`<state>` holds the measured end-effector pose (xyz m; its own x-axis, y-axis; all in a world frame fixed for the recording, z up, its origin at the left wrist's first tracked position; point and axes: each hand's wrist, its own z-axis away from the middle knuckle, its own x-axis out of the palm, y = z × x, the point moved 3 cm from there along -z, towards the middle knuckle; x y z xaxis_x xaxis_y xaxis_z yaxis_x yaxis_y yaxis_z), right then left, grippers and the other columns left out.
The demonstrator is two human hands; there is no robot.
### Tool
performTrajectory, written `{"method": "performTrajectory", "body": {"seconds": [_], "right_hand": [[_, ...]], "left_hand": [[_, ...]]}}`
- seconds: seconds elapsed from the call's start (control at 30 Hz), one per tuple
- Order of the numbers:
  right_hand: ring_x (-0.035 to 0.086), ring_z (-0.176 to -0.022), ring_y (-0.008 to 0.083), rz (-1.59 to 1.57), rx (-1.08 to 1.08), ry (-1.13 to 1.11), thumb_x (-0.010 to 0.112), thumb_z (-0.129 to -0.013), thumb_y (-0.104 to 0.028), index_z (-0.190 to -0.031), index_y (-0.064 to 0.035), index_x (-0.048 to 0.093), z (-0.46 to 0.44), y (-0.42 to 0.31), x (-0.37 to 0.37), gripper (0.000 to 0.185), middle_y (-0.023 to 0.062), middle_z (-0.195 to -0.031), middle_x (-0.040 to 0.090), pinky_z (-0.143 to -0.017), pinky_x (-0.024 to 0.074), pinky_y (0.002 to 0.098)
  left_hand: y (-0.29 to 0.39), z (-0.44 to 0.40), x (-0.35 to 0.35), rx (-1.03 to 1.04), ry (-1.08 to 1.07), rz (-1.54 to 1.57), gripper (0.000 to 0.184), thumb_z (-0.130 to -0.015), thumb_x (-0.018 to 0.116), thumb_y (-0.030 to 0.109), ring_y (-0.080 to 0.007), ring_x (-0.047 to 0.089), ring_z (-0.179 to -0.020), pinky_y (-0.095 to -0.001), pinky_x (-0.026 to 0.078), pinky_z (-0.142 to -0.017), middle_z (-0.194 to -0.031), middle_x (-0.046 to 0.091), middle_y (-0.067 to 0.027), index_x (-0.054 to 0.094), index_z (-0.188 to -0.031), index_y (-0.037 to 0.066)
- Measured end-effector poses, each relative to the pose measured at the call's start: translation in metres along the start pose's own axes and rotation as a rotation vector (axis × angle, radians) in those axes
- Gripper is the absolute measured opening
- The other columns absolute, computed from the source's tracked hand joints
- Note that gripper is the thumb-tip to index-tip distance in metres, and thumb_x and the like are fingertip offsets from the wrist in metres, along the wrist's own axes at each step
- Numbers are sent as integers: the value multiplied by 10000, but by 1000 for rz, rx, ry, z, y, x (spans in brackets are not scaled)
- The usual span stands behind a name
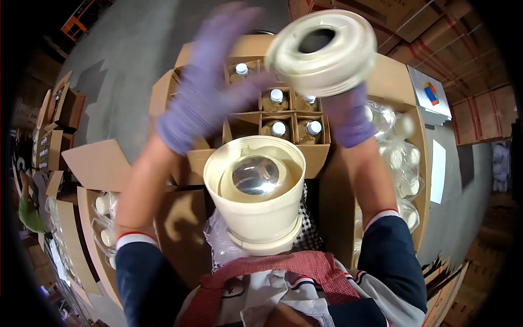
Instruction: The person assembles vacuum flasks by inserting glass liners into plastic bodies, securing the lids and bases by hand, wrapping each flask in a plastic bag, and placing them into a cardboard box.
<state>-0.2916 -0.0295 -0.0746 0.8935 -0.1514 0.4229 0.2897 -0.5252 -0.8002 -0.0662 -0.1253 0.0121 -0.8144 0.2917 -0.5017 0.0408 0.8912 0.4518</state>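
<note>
My right hand [351, 117], in a purple glove, is closed around a cream plastic lid [329, 68] with a dark round opening, raised over the carton and blurred by motion. To its left, my left hand [204, 90], gloved alike, has its fingers spread and holds nothing; it is blurred too. Below both hands, close to my body, a cream bucket-like container [256, 218] stands upright with its top uncovered. A shiny, mirror-like dome [256, 175] shows inside it. What the container rests on is mostly hidden.
A divided carton [321, 158] holding several white-capped bottles [278, 129] stands just beyond the container. Boxes of plastic-wrapped white parts flank me, at right [400, 163] and left [106, 218]. Stacked cartons [479, 117] rise at the far right.
</note>
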Motion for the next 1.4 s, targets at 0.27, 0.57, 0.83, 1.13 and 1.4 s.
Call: {"method": "performTrajectory", "body": {"seconds": [0.27, 0.57, 0.83, 1.13, 1.4], "right_hand": [[595, -1190, 270, -119, 234, -98, 473, -1033, -330, -1428, -25, 403, 15, -27, 52, 504, 166, -1371, 535, -1042, 504, 428], [637, -1096, 257, 225, 119, -83, 492, -1025, -298, -1400, -22, 441, 21, -25, 61, 468, 180, -1321, 568, -979, 525, 397], [674, -1012, 245, 301, 200, -208, 510, -1019, -270, -1375, -20, 475, 22, -13, 59, 437, 193, -1276, 598, -922, 544, 369], [555, -1246, 303, 315, 295, -348, 158, -1010, -634, -1270, 40, 598, 57, -8, 63, 846, 209, -1353, 567, -1107, 388, 392], [645, -1093, 258, -381, 478, -133, 243, -1053, -367, -1081, 63, 687, 77, 50, 81, 619, 175, -1219, 673, -1033, 443, 330]], "left_hand": [[40, 23, -34, -65, 30, 21, 572, -783, 762, 284, -394, 388, -1386, -609, 222, -1151, -1456, 486, -167, 605, -1320, 165], [59, 21, -14, 198, -211, -184, 476, -804, 727, 330, -415, 354, -1387, -620, 275, -1119, -1413, 502, -162, 666, -1254, 186], [40, 19, 1, 192, -241, -190, 640, -706, 823, 293, -416, 494, -1278, -534, 316, -1114, -1358, 564, -157, 633, -1300, 145], [12, 74, -10, -296, -354, 835, 545, -614, 763, 201, -301, 709, -982, -365, 550, -899, -1100, 715, -193, 713, -1093, -53], [61, 57, -15, 30, -453, 223, 569, -574, 837, 245, -330, 703, -928, -356, 559, -800, -1045, 706, -159, 704, -1054, -30]]}}
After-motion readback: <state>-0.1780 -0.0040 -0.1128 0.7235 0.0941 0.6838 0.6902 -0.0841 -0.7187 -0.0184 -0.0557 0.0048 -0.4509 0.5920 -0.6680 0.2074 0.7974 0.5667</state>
